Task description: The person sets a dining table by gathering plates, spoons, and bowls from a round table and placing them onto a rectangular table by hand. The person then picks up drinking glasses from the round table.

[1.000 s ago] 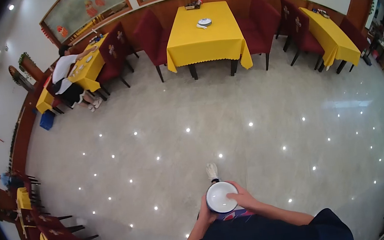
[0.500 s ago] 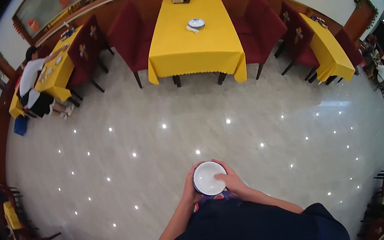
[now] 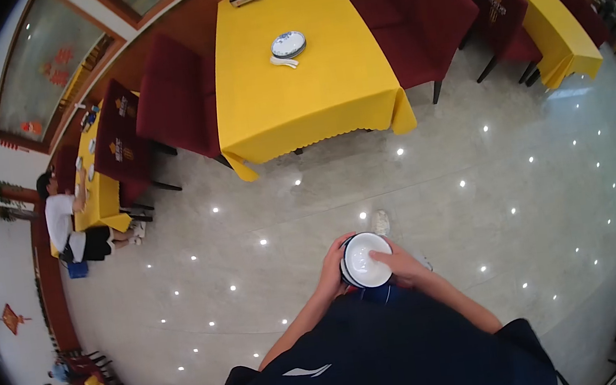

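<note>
A small stack of white bowls (image 3: 364, 264) with dark blue outer sides is held in front of my body. My left hand (image 3: 333, 268) wraps round the stack's left side. My right hand (image 3: 401, 261) grips the other side, its thumb over the rim and inside the top bowl. No contents show in that top bowl. How many bowls lie beneath is hidden. Ahead stands a table with a yellow cloth (image 3: 305, 108). On it lie a few stacked blue-patterned plates (image 3: 288, 44) and white spoons (image 3: 283, 62), apart from my hands.
Dark red chairs (image 3: 177, 93) flank the table on both sides. Another yellow table (image 3: 552, 16) is at the right. A person in a white top (image 3: 60, 219) leans over a yellow table (image 3: 101, 195) at the left. Shiny tiled floor (image 3: 310, 207) lies between me and the tables.
My view has turned and come closer to the middle table, which looks larger. A shoe now shows below. Both hands keep hold of the bowls, whose stacked rims now show.
</note>
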`<state>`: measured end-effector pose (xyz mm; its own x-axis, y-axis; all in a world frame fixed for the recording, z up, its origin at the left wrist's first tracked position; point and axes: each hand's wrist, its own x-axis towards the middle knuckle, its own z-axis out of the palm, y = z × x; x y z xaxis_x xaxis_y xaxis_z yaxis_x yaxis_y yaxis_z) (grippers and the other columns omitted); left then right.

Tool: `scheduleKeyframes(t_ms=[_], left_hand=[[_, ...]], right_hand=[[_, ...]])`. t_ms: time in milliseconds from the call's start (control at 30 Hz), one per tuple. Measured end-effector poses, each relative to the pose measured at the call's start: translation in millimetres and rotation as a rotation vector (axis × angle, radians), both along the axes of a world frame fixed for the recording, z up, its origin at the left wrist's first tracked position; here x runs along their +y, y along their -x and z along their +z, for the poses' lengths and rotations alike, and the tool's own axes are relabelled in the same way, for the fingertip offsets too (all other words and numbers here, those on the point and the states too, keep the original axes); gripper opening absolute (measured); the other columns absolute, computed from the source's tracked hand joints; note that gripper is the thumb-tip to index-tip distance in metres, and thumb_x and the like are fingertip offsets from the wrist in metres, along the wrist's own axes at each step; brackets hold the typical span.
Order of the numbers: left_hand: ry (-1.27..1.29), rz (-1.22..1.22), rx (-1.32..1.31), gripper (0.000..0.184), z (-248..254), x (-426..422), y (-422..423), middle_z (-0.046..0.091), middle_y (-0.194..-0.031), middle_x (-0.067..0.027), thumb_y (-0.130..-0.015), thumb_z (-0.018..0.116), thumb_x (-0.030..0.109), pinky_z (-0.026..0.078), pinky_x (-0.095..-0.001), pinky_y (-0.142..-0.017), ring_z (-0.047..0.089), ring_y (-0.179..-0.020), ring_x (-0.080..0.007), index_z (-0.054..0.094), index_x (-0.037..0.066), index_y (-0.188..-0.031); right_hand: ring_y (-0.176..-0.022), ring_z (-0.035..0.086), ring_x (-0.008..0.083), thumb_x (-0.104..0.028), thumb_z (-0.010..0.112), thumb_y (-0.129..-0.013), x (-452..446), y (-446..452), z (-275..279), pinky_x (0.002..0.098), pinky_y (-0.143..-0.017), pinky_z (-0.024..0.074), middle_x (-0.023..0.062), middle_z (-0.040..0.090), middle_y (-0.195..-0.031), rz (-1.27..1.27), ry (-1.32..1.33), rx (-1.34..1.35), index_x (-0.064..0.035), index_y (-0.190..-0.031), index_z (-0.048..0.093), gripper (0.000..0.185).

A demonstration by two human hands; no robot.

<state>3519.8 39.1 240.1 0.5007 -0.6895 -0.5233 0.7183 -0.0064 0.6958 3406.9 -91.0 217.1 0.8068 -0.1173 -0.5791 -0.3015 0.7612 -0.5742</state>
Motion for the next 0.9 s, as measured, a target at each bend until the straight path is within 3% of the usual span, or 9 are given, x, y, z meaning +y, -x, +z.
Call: scheduleKeyframes(t_ms=[333, 433, 467, 500, 600, 700, 767, 867, 900], left_hand=[[0.059, 0.157, 0.098, 0.039, 7, -113, -155, 0.052, -0.120, -0.0118, -0.092, 0.038, 0.017, 0.048, -0.0317, -0.088, 0.055, -0.107, -0.0202, 0.041, 0.004, -0.129], [0.072, 0.095, 0.033, 0.043, 3, -143, -212, 0.048, -0.126, -0.0119, -0.092, 0.044, 0.014, 0.043, -0.0302, -0.093, 0.050, -0.113, -0.0186, 0.037, 0.005, -0.134], [0.079, 0.047, -0.082, 0.052, -12, -148, -230, 0.040, -0.135, -0.0127, -0.091, 0.050, 0.014, 0.034, -0.0301, -0.101, 0.040, -0.123, -0.0188, 0.031, 0.005, -0.139], [0.082, 0.048, -0.067, 0.052, -17, -153, -247, 0.040, -0.135, -0.0127, -0.091, 0.050, 0.014, 0.034, -0.0301, -0.101, 0.040, -0.123, -0.0188, 0.031, 0.005, -0.139], [0.062, -0.237, -0.391, 0.061, 1, -188, -314, 0.029, -0.144, -0.0149, -0.091, 0.054, 0.018, 0.021, -0.0323, -0.108, 0.028, -0.132, -0.0218, 0.024, 0.004, -0.142], [0.132, -0.288, -0.465, 0.061, 8, -228, -381, 0.031, -0.141, -0.0129, -0.091, 0.051, 0.011, 0.025, -0.0306, -0.106, 0.033, -0.127, -0.0201, 0.019, 0.006, -0.143], [0.171, -0.279, -0.510, 0.060, -14, -252, -423, 0.032, -0.141, -0.0129, -0.093, 0.049, 0.019, 0.023, -0.0329, -0.107, 0.030, -0.130, -0.0220, 0.019, 0.006, -0.144], [0.180, -0.167, -0.291, 0.057, -24, -267, -462, 0.035, -0.139, -0.0138, -0.094, 0.045, 0.029, 0.026, -0.0362, -0.106, 0.031, -0.129, -0.0237, 0.023, 0.008, -0.142], [0.098, -0.139, -0.266, 0.055, -17, -265, -478, 0.037, -0.137, -0.0138, -0.094, 0.044, 0.032, 0.029, -0.0368, -0.104, 0.034, -0.128, -0.0234, 0.025, 0.009, -0.141]], right_hand=[[-0.101, 0.055, 0.0170, -0.013, 0.060, -0.086, -127, -175, 0, 0.0311, -0.086, 0.0465, 0.0109, 0.056, -0.111, 0.191, 0.182, 0.021, 0.0011, -0.124, 0.044, 0.044], [-0.098, 0.057, 0.0165, -0.012, 0.061, -0.086, -151, -231, -14, 0.0313, -0.084, 0.0476, 0.0099, 0.058, -0.108, 0.095, 0.126, 0.041, 0.0001, -0.123, 0.045, 0.042], [-0.096, 0.058, 0.0164, -0.011, 0.061, -0.086, -161, -247, -16, 0.0314, -0.084, 0.0482, 0.0093, 0.059, -0.107, 0.040, 0.065, -0.001, -0.0005, -0.122, 0.046, 0.041], [-0.095, 0.058, 0.0163, -0.011, 0.061, -0.086, -170, -261, -16, 0.0315, -0.083, 0.0488, 0.0086, 0.059, -0.106, -0.015, 0.002, -0.038, -0.0012, -0.122, 0.046, 0.040], [-0.095, 0.059, 0.0168, -0.012, 0.061, -0.086, -196, -309, -11, 0.0330, -0.083, 0.0498, 0.0080, 0.059, -0.107, -0.108, 0.002, -0.024, -0.0021, -0.121, 0.046, 0.039], [-0.097, 0.059, 0.0185, -0.012, 0.060, -0.087, -227, -369, 9, 0.0354, -0.084, 0.0500, 0.0083, 0.058, -0.111, -0.202, 0.064, -0.008, -0.0035, -0.123, 0.044, 0.040], [-0.101, 0.057, 0.0205, -0.012, 0.058, -0.088, -248, -410, 11, 0.0360, -0.086, 0.0492, 0.0090, 0.056, -0.115, -0.316, 0.078, -0.092, -0.0049, -0.125, 0.043, 0.041], [-0.104, 0.056, 0.0226, -0.013, 0.058, -0.088, -296, -463, -28, 0.0389, -0.086, 0.0497, 0.0095, 0.054, -0.118, -0.400, 0.089, -0.095, -0.0070, -0.126, 0.042, 0.042], [-0.104, 0.056, 0.0233, -0.014, 0.058, -0.088, -312, -481, -27, 0.0407, -0.085, 0.0502, 0.0095, 0.054, -0.117, -0.419, 0.092, 0.020, -0.0083, -0.127, 0.042, 0.042]])
